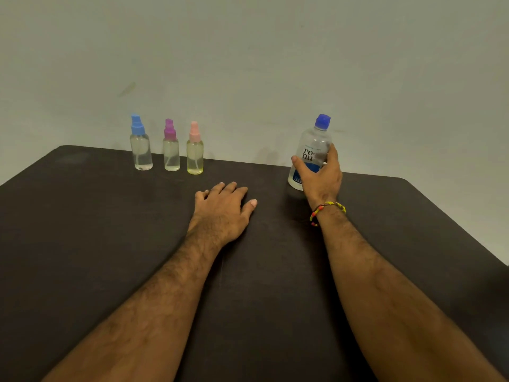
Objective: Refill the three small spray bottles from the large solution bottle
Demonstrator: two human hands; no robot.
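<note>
1. My right hand (pixel 321 177) grips the large solution bottle (pixel 312 150) around its lower body, thumb across the front label and fingers wrapped behind. The bottle stands upright near the far right part of the dark worktop (pixel 110 244), with its blue cap (pixel 322 121) on.
2. My left hand (pixel 224 209) rests palm down on the worktop near the centre, fingers relaxed, holding nothing.
3. The three small spray bottles stand upright in a row at the far edge, well apart from the large bottle: the blue-capped bottle (pixel 141 148) on the left, the purple-capped bottle (pixel 171 150) in the middle, the pink-capped bottle (pixel 195 153) on the right. All three spray heads are fitted.
4. Fill level: the small bottles are clear, and each appears to hold some liquid, though I cannot read the levels with confidence from this view.
5. Handling, large bottle: I judge it thin-walled plastic, smooth and fairly heavy if full. Grip the mid body firmly but without squeezing, since a soft wall may force liquid out once the cap is off.
6. Handling, small bottles: I judge them light, narrow and easily tipped. Hold each by the body while unscrewing its spray head, and steady it on the worktop during pouring, because the neck is narrow.
</note>
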